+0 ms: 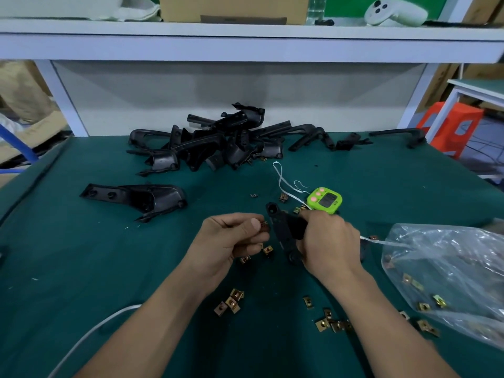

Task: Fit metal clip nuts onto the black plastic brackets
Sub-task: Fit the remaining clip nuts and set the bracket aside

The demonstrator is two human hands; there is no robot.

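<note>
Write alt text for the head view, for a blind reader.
The right hand grips a black plastic bracket while the left hand pinches a metal clip nut beside it, over a green mat. Loose clip nuts lie around; more brackets are piled behind, a clear bag at right.

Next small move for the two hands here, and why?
Probably move the left hand slightly right and push its small brass-coloured metal clip nut onto the edge of the long black plastic bracket. The nut is pinched just beside the bracket, which the right hand grips; they look not yet joined.
</note>
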